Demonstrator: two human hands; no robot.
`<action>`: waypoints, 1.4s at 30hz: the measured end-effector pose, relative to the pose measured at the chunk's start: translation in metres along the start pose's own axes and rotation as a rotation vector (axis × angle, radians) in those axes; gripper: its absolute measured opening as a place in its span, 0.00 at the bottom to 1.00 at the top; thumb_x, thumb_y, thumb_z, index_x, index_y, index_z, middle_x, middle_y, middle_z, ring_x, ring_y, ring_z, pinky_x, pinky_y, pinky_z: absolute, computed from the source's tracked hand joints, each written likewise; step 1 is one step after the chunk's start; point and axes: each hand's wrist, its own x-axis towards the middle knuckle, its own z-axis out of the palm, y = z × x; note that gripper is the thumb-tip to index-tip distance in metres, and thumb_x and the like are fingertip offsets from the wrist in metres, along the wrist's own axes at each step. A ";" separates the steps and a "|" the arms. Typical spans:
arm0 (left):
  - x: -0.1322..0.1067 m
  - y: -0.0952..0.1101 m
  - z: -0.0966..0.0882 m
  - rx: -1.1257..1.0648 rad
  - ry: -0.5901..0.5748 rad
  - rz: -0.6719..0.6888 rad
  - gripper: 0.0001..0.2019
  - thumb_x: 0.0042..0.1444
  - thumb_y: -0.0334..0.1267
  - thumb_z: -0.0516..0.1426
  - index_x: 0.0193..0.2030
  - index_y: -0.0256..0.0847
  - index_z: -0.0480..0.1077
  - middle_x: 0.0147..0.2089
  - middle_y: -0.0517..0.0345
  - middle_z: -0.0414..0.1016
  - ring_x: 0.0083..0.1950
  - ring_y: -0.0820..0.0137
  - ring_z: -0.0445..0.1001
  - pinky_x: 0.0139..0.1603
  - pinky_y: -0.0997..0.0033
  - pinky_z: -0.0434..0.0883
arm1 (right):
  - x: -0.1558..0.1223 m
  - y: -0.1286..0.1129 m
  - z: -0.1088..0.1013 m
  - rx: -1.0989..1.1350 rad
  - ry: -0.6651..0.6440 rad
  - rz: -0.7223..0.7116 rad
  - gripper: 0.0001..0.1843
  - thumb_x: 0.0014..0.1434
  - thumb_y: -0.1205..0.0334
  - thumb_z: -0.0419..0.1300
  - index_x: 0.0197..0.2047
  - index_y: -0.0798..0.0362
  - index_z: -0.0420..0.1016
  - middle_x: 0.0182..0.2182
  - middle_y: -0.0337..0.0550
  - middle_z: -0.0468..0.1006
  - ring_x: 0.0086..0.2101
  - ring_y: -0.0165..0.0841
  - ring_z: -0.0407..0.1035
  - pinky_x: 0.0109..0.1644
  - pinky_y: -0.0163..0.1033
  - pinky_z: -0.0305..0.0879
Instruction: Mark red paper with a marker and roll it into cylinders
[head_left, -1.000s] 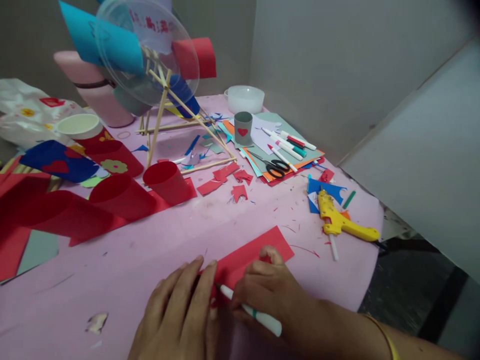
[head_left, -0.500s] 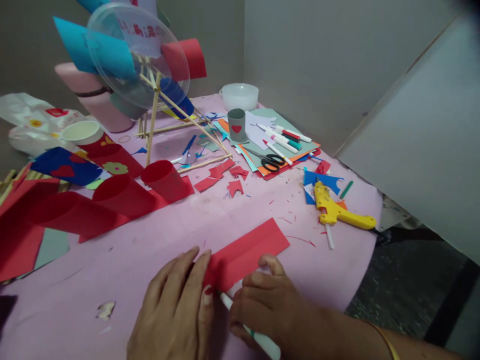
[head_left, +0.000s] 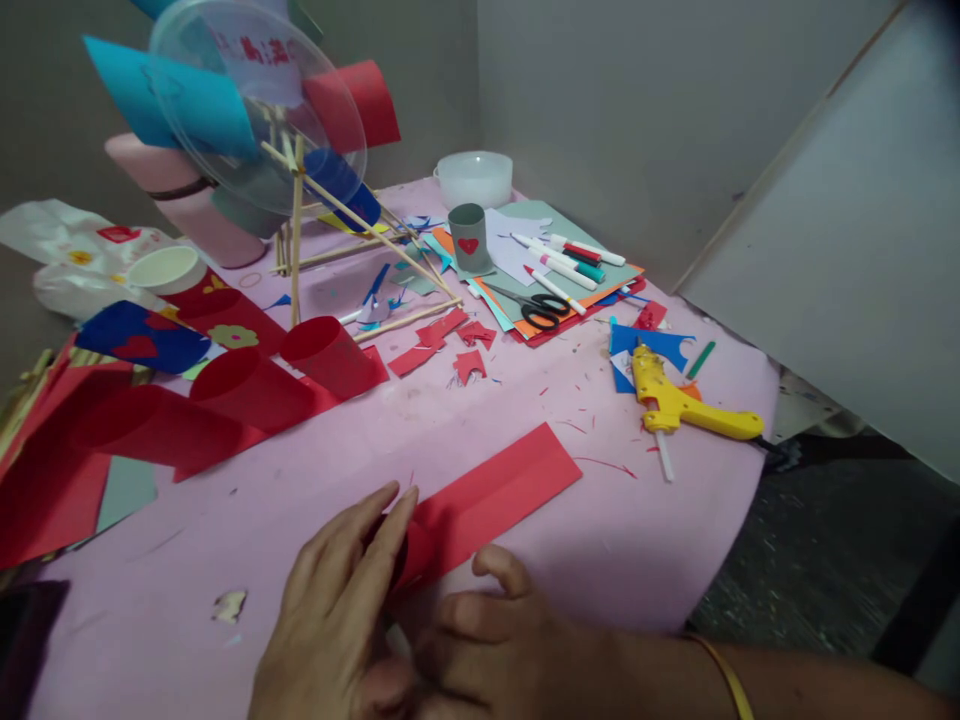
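A red paper strip (head_left: 499, 490) lies slantwise on the table, its near left end curled up. My left hand (head_left: 330, 600) is closed over that curled end, fingers long across it and the thumb low beside my right hand. Close against it, my right hand (head_left: 487, 640) is closed with the index finger bent upward. It was round a white marker half a second ago; now the hands hide nearly all of that marker.
A yellow glue gun (head_left: 675, 400) lies at the right edge. Farther back are scissors (head_left: 544, 308), several markers (head_left: 562, 265) on stacked paper and a grey paper cup (head_left: 468, 240). Red paper tubes (head_left: 251, 390) and a stick frame (head_left: 296, 240) with a plastic disc stand left.
The strip's near end has gone from flat to curled up under my left fingers. My right hand has shifted left and down toward my left hand, and the marker has slipped out of sight.
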 end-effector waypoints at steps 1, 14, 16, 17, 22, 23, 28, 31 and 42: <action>0.001 0.002 0.000 -0.023 -0.012 -0.036 0.37 0.57 0.63 0.24 0.69 0.56 0.43 0.65 0.56 0.58 0.61 0.55 0.59 0.57 0.53 0.60 | 0.000 -0.001 0.003 -0.008 0.001 -0.006 0.15 0.69 0.60 0.48 0.32 0.47 0.69 0.27 0.29 0.74 0.33 0.29 0.62 0.40 0.45 0.52; 0.000 0.004 -0.001 -0.018 -0.019 -0.099 0.38 0.55 0.64 0.22 0.69 0.60 0.42 0.65 0.56 0.58 0.61 0.53 0.59 0.56 0.50 0.61 | 0.003 -0.003 0.017 -0.086 0.061 -0.041 0.13 0.64 0.65 0.50 0.27 0.49 0.66 0.22 0.32 0.72 0.26 0.30 0.60 0.28 0.40 0.50; -0.001 0.001 0.000 0.002 -0.016 -0.066 0.36 0.58 0.62 0.23 0.69 0.56 0.44 0.65 0.55 0.58 0.61 0.55 0.60 0.56 0.53 0.62 | 0.003 -0.002 0.019 -0.086 0.072 -0.031 0.14 0.65 0.66 0.49 0.27 0.50 0.65 0.23 0.32 0.72 0.26 0.30 0.60 0.28 0.40 0.52; -0.001 0.000 0.000 0.014 -0.011 -0.035 0.37 0.58 0.61 0.23 0.69 0.53 0.45 0.65 0.54 0.59 0.61 0.55 0.60 0.56 0.54 0.63 | 0.004 -0.002 0.018 -0.087 0.070 -0.026 0.15 0.64 0.67 0.48 0.26 0.50 0.65 0.23 0.32 0.73 0.25 0.30 0.61 0.29 0.40 0.52; 0.001 0.005 0.001 0.027 0.023 -0.023 0.35 0.60 0.61 0.26 0.69 0.51 0.46 0.64 0.53 0.60 0.60 0.56 0.61 0.57 0.55 0.61 | 0.010 -0.002 0.006 -0.088 -0.007 -0.001 0.19 0.65 0.70 0.45 0.24 0.49 0.64 0.24 0.32 0.76 0.26 0.27 0.61 0.30 0.39 0.54; 0.001 0.007 0.001 0.024 0.021 -0.041 0.35 0.59 0.61 0.27 0.69 0.52 0.45 0.64 0.53 0.60 0.61 0.56 0.61 0.58 0.55 0.60 | 0.010 -0.001 0.004 -0.083 -0.007 0.006 0.19 0.66 0.69 0.44 0.25 0.49 0.64 0.24 0.32 0.75 0.26 0.28 0.61 0.31 0.39 0.53; 0.001 0.012 0.001 0.013 0.036 -0.069 0.35 0.60 0.62 0.30 0.69 0.52 0.46 0.63 0.54 0.60 0.60 0.57 0.60 0.59 0.58 0.57 | 0.002 0.000 -0.004 -0.041 -0.066 0.047 0.17 0.69 0.66 0.43 0.31 0.49 0.67 0.26 0.31 0.76 0.27 0.28 0.63 0.35 0.41 0.52; 0.000 0.006 0.002 0.040 0.034 -0.037 0.36 0.59 0.63 0.27 0.69 0.50 0.45 0.63 0.53 0.60 0.60 0.56 0.60 0.59 0.57 0.57 | -0.001 0.000 -0.008 -0.052 -0.035 0.082 0.21 0.71 0.68 0.39 0.31 0.49 0.68 0.26 0.32 0.78 0.25 0.27 0.62 0.38 0.42 0.52; 0.000 0.000 0.001 0.076 -0.013 0.003 0.35 0.60 0.62 0.29 0.69 0.50 0.45 0.65 0.51 0.59 0.60 0.54 0.60 0.57 0.53 0.60 | 0.001 0.005 -0.027 -0.101 0.020 0.146 0.19 0.66 0.70 0.49 0.25 0.52 0.71 0.22 0.33 0.77 0.24 0.27 0.62 0.43 0.40 0.54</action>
